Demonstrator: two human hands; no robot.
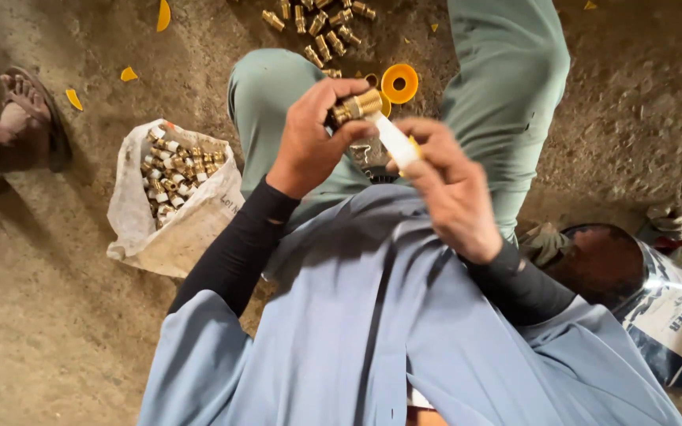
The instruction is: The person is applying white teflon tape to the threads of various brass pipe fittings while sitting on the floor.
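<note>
Left hand (309, 142): fingers clenched round a brass fitting (357, 106), thumb & fingertips on its body, threaded end poking out twd the right hand. Black sleeve to the wrist.
Right hand (451, 185): fingers pinched on a white tape strip (392, 138) that runs up to the fitting's thread; a bit of yellow shows under the fingers, prob. the tape's spool, can't tell for sure.
Fitting, where: in the air over the lap, between both hands, just in front of the knees, touching the tape end.
Landmark: the fitting; all places below given from it.
Yellow spool (399, 83): on the floor just beyond the fitting, between the legs, flat, hole up.
Loose brass fittings (321, 28): heap on the floor further beyond, near the top edge.
White bag (171, 229): to the left of the fitting, on the floor beside the left knee, mouth open; brass pieces w/ white-wrapped ends (175, 170) inside.
Yellow scraps (128, 75): well to the left & beyond, scattered on the floor.
Other person's foot (29, 110): far left, in a sandal, well apart from the bag.
Dark sack (672, 315): to the right & nearer the body, mouth open, white print on its side.
Clothes: green trousers (507, 87), grey-blue shirt (372, 331).
Floor (41, 315): bare, dusty, brown.
</note>
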